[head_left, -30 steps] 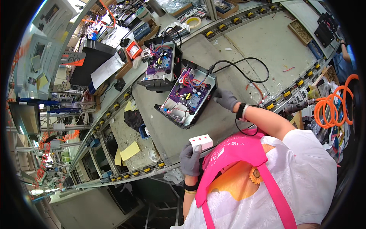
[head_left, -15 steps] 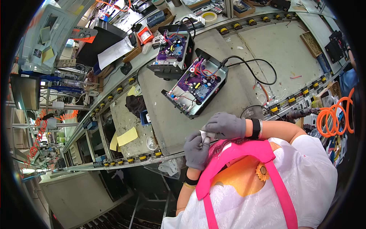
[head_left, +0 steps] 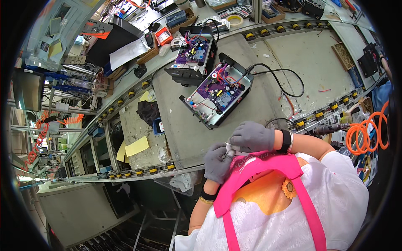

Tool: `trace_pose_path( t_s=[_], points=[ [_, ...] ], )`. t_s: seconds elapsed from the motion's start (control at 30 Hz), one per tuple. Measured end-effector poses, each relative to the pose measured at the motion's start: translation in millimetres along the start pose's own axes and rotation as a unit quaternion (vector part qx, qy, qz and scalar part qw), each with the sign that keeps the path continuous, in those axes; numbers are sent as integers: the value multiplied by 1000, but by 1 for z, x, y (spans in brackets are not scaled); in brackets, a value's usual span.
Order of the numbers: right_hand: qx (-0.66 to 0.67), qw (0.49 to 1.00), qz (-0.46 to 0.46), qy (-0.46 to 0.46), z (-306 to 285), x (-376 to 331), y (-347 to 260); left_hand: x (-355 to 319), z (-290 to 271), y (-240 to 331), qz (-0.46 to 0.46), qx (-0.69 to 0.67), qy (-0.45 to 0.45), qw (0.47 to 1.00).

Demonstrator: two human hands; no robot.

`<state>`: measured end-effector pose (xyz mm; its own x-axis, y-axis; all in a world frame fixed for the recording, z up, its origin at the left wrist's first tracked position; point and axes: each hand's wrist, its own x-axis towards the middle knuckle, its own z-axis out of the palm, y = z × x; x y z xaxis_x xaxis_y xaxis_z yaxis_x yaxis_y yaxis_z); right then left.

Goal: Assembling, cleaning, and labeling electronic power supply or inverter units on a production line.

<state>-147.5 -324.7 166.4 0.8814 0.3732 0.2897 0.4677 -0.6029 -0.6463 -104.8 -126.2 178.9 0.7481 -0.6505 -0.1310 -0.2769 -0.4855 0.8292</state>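
Close to my body, at the near edge of the grey work board (head_left: 184,138), both gloved hands meet. My left hand (head_left: 217,162) and my right hand (head_left: 252,137) are closed on one small, crumpled white piece (head_left: 230,149). Whether it is paper, cloth or plastic I cannot make out, since fingers cover most of it. Beyond them an uncovered metal chassis (head_left: 217,94) lies tilted on the board, with a purple circuit board and red and blue wires inside. A second such chassis (head_left: 192,54) stands behind it to the left.
From the nearer chassis a black power cable (head_left: 289,67) loops right. Roller tracks (head_left: 153,170) border the bench. Yellow paper (head_left: 137,145) and a black cloth (head_left: 148,112) lie left. A coiled orange air hose (head_left: 363,134) hangs at the right, beside a power screwdriver (head_left: 328,128).
The view has shifted slightly. My hands have drawn a little closer together around the white piece, and less of it shows. Both chassis stay put on the board.
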Motion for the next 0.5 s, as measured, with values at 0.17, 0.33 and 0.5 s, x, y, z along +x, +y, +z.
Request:
trace_pose_path(
  t_s=[0.17, 0.33, 0.5],
  points=[
    [222, 971, 82, 28, 11, -6, 12, -1, 3, -7, 19, -28, -3, 999],
    [35, 999, -2, 18, 0, -6, -2, 0, 3, -7, 13, -33, -19, 999],
    [-61, 997, -22, -30, 4, -8, -1, -2, 8, -4, 12, -15, -28, 999]
  ],
)
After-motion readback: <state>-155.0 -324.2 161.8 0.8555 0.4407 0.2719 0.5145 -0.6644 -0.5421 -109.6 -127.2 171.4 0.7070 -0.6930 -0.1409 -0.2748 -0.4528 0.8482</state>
